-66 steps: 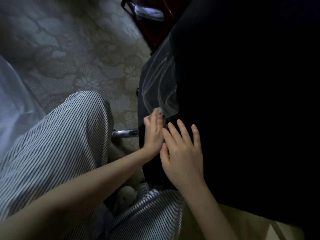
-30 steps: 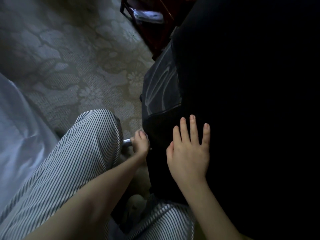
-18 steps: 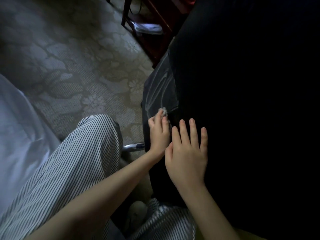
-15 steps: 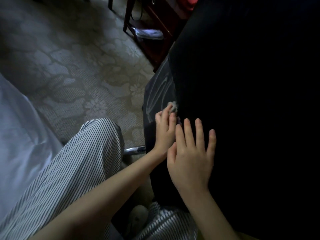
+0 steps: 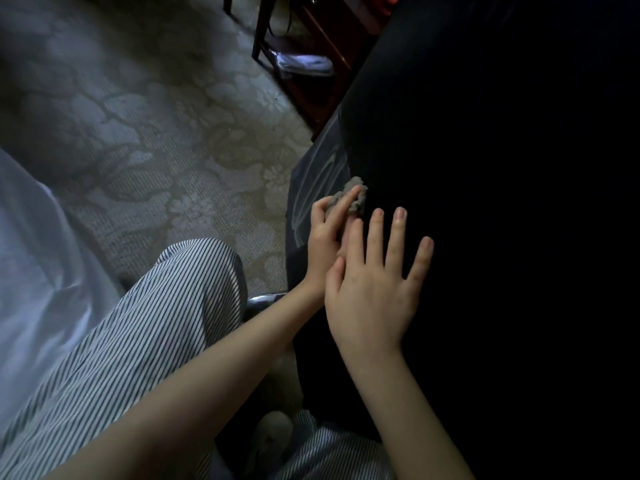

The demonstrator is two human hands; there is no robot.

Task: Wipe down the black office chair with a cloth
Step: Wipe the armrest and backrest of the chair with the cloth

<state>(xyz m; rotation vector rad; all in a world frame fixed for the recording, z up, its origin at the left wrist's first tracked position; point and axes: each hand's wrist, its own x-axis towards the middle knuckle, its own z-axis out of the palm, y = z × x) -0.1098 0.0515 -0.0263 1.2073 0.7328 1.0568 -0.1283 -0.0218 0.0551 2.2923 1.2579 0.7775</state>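
My left hand [image 5: 323,233] has its fingers [image 5: 341,211] closed round a small crumpled grey cloth [image 5: 356,195], pressing it vs the big black office chair [image 5: 485,202]. Cloth sits right at the seam where the chair's dark upper part meets a greyer, shinier panel [image 5: 311,188] w/ pale smeared streaks on it. Most of the cloth pokes out above my fingertips; rest is tucked under them.

My right hand [image 5: 374,292] lies flat on the black chair surface just beside the left, fingers [image 5: 394,237] spread wide, holding nothing, palm down. Its thumb edge touches the back of my left hand. Both forearms bare, coming in from the bottom of view.

Chair fills the whole right side, too dark to make out detail. A bit of shiny chrome tube [image 5: 263,299] shows under my left wrist, by the chair's lower edge.

My knee in blue-and-white striped trousers [image 5: 156,323] is lower left, more striped fabric at bottom centre. Pale patterned carpet [image 5: 156,133] w/ floral shapes covers the floor left of the chair. Dark red wooden furniture [image 5: 311,46] stands at top centre w/ a whitish bundle [image 5: 304,64] on its low shelf. Pale blue-white fabric [image 5: 31,254] at far left, can't tell what it is
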